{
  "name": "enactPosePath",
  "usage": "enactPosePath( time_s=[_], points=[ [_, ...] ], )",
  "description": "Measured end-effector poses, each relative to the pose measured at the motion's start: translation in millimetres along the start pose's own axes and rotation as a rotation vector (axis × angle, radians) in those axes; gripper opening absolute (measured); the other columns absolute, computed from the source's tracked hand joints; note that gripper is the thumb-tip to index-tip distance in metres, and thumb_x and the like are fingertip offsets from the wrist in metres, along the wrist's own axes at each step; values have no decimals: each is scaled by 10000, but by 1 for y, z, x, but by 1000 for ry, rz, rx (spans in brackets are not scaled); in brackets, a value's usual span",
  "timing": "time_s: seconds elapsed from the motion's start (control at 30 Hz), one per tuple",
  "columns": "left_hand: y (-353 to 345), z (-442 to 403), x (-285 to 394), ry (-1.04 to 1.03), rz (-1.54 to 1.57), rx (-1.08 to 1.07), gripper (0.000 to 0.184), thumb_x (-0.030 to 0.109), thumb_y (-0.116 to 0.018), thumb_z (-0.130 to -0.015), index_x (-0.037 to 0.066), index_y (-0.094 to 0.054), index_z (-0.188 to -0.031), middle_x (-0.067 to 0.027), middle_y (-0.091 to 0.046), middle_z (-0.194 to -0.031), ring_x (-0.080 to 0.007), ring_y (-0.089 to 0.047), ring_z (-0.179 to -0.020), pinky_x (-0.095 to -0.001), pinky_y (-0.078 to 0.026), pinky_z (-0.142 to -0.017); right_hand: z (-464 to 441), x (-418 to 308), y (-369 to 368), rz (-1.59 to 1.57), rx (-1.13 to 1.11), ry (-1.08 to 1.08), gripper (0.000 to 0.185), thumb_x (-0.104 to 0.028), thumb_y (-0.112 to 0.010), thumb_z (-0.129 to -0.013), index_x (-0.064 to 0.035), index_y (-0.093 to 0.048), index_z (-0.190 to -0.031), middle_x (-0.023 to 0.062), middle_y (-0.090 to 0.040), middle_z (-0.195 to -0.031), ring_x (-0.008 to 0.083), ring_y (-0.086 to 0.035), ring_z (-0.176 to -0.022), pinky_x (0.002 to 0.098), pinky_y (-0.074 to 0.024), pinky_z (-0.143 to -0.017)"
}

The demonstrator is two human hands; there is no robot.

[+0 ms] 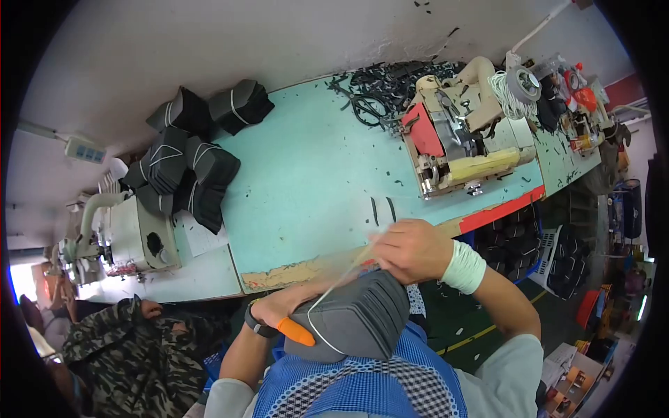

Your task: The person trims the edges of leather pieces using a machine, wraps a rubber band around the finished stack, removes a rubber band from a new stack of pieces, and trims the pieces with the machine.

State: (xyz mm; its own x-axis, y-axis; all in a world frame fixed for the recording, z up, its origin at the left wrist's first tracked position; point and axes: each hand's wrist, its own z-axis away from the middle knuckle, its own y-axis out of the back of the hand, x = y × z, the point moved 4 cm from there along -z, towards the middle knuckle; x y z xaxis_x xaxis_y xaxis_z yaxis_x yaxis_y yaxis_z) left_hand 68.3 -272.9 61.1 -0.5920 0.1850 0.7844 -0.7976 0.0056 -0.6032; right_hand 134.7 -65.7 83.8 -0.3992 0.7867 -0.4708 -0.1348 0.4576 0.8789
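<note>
My left hand (282, 306) is closed around one end of a stack of dark grey, curved-edge pieces (346, 324), held against my apron. An orange finger cot (297, 332) covers its thumb, which presses on the top piece. A thin white band (322, 301) loops over the stack and runs up toward my right hand (408, 247). That hand pinches the band above the stack, slightly blurred by motion. More white bands are wound around my right wrist (465, 267). The pieces' material cannot be made out.
Several banded grey stacks (167, 161) lie on the left of the green table (300, 181). A sewing-type machine (460, 132), scissors (369, 108) and dark scraps occupy the right. Another machine (129, 233) and a person in a camouflage jacket (132, 362) are at left.
</note>
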Motion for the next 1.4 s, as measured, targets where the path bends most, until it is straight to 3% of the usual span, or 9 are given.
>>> enactPosePath(
  time_s=[0.1, 0.23, 0.4, 0.47, 0.67, 0.73, 0.87, 1.1, 1.4],
  points=[
    [-2, 5, -8, 88, 23, 74, 1161, 413, -762, -572, -73, -186, -1456, -226, -306, -1467, -301, -313, -1359, -379, -227, -1109, -47, -4, 4, 131, 430, 50, 416, -79, -559, -811, 19, -498, -1211, 217, -493, -1329, 308, -597, -931, 344, -515, -822],
    [-3, 23, -21, 159, 125, 324, 1118, 423, -729, -613, -68, -175, -1451, -206, -319, -1458, -307, -339, -1346, -409, -248, -1112, -76, -13, 17, -486, 1018, -244, 395, -90, -569, -844, 34, -490, -1211, 233, -528, -1249, 343, -600, -922, 364, -511, -839],
    [27, 101, -105, -420, 757, 676, 861, 231, -693, -703, 4, -295, -1431, -166, -420, -1404, -297, -451, -1268, -417, -401, -1033, -43, 105, -107, -518, 530, -701, 539, -240, -550, -894, 49, -381, -1316, 277, -433, -1280, 426, -423, -1190, 503, -371, -1014],
    [34, 100, -89, -400, 778, 778, 716, 210, -642, -760, 9, -366, -1389, -160, -495, -1327, -293, -517, -1194, -411, -456, -977, -29, 134, -159, 263, 371, -688, 578, -316, -518, -903, 51, -371, -1324, 298, -386, -1329, 434, -320, -1268, 544, -264, -1063],
    [56, 58, -28, -102, 184, 948, 733, 322, -671, -804, -49, -367, -1357, -179, -543, -1171, -303, -553, -1086, -402, -447, -967, 151, 30, -160, 185, 366, -1556, 682, -461, -559, -846, 27, -435, -1307, 309, -213, -1462, 465, -189, -1338, 614, -151, -1057],
    [71, 42, -32, -82, -343, 1080, 829, 359, -701, -766, -65, -329, -1374, -176, -524, -1139, -313, -533, -1059, -405, -443, -936, 200, 4, -169, 436, -96, -1932, 509, -359, -581, -863, 32, -556, -1189, 290, -463, -1311, 399, -418, -1237, 547, -324, -998],
    [92, -20, -58, 261, -1734, 1239, 1081, 432, -765, -649, -111, -223, -1410, -186, -456, -1093, -334, -475, -975, -407, -419, -821, 92, 2, -148, -650, 537, -1154, 267, -200, -646, -862, 22, -664, -1010, 107, -698, -813, 174, -672, -724, 283, -533, -696],
    [108, -6, -59, 198, -1164, 1031, 1228, 497, -799, -629, -157, -101, -1398, -329, -366, -1323, -391, -456, -1034, -449, -384, -930, -45, 44, -167, -541, 560, -878, 475, -385, -654, -847, 78, -655, -951, 219, -659, -833, 212, -658, -848, 297, -505, -778],
    [151, -6, -53, 349, -1029, 1359, 950, 591, -733, -700, -137, -377, -1196, -297, -503, -1148, -439, -538, -1014, -442, -473, -841, -56, 68, -219, -1706, 573, -1122, 363, -288, -676, -853, 29, -641, -680, -4, -561, -635, 72, -457, -599, 275, -369, -545]
  ],
)
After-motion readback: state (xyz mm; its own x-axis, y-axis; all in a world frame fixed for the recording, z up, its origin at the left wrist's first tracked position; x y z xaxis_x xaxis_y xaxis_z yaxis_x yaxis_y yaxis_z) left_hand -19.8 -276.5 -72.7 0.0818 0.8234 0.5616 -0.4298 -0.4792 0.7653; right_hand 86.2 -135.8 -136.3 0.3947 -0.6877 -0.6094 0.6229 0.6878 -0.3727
